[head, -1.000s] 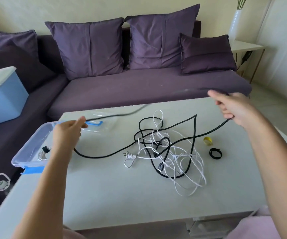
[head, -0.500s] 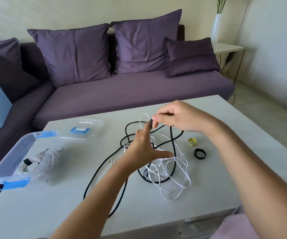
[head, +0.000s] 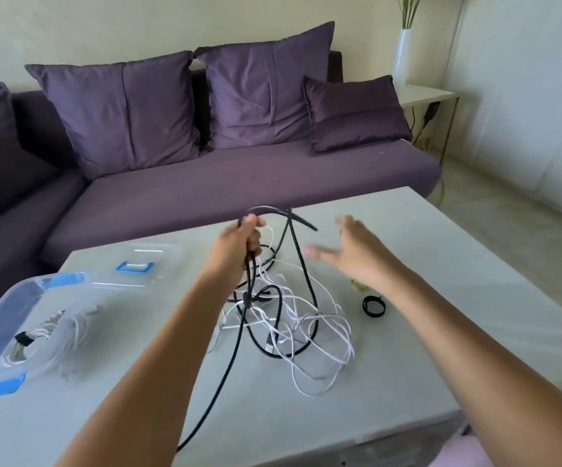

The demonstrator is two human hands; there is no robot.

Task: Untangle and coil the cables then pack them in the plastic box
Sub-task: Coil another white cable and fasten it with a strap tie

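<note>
My left hand (head: 243, 242) grips loops of the black cable (head: 308, 281) and holds them above the table. From the fist, black strands drop to a tangle of white cable (head: 320, 335) lying on the white table (head: 441, 332); one strand runs down toward the near edge. My right hand (head: 350, 252) hovers to the right of the loops with fingers spread and holds nothing. The clear plastic box (head: 1, 308) with blue clips stands at the left edge, with a coiled white cable (head: 42, 342) inside.
The box's clear lid (head: 144, 261) with a blue handle lies behind the box. A black strap ring (head: 373, 306) and a small yellow piece (head: 357, 286) lie right of the tangle. A purple sofa (head: 239, 183) with cushions stands beyond the table.
My left hand has closed round the black cable loops and lifted them. My right hand has let go of the cable and moved off to the right, fingers spread.
</note>
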